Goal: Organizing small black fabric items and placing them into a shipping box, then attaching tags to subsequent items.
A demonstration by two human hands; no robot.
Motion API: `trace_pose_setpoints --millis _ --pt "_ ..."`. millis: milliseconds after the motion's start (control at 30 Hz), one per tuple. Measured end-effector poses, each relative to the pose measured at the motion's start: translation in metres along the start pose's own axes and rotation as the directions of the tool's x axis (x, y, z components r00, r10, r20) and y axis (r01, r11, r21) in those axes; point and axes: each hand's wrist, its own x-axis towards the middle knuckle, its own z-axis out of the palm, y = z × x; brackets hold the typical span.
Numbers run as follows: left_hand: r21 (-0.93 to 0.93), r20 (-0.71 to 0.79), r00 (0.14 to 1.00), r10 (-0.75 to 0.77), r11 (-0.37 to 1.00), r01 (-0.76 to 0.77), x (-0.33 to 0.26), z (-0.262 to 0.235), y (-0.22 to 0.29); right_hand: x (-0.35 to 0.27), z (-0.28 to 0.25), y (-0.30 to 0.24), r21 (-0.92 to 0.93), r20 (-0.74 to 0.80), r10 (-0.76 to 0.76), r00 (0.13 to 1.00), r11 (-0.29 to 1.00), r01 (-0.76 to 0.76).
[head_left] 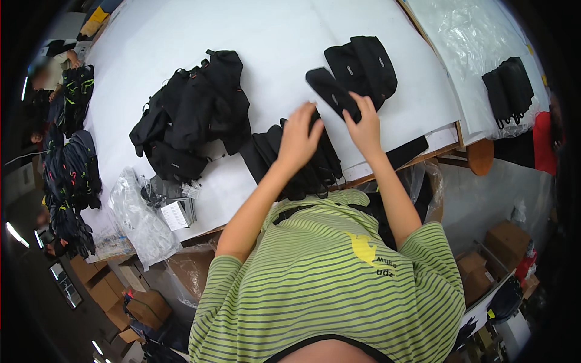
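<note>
My right hand grips the lower end of a flat black fabric pouch, which is tilted up to the left. Just behind it, two similar black pouches overlap on the white table. To the left, my left hand is over a row of black fabric pieces at the table's near edge. Its thumb stands apart from its curved fingers, and I see nothing gripped in it. Whether its fingertips touch the fabric I cannot tell.
A heap of black bags lies left on the white table. Clear plastic bags and a stack of printed cards sit near the front edge. Black pouches lie far right on plastic. Cardboard boxes stand lower left.
</note>
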Motion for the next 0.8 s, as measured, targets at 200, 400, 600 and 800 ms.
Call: trace_pose_setpoints --millis 200,400,600,800 --pt "-0.256 0.219 0.972 -0.089 0.956 0.145 0.073 0.001 -0.036 -0.067 -0.009 -0.015 0.094 0.156 0.212 0.965 0.969 -0.228" --pt "-0.116 0.673 0.736 -0.07 0.973 0.199 0.098 0.01 -0.048 -0.086 -0.011 -0.011 0.104 0.218 0.322 0.921 0.931 -0.35" --pt "-0.061 0.6 0.797 -0.072 0.989 0.135 0.09 0.01 -0.039 -0.095 -0.01 -0.009 0.019 0.249 0.39 0.887 0.913 -0.407" --pt "0.045 0.472 0.881 -0.038 0.999 0.019 0.078 0.018 -0.034 -0.088 -0.007 -0.004 -0.039 0.287 0.446 0.848 0.89 -0.454"
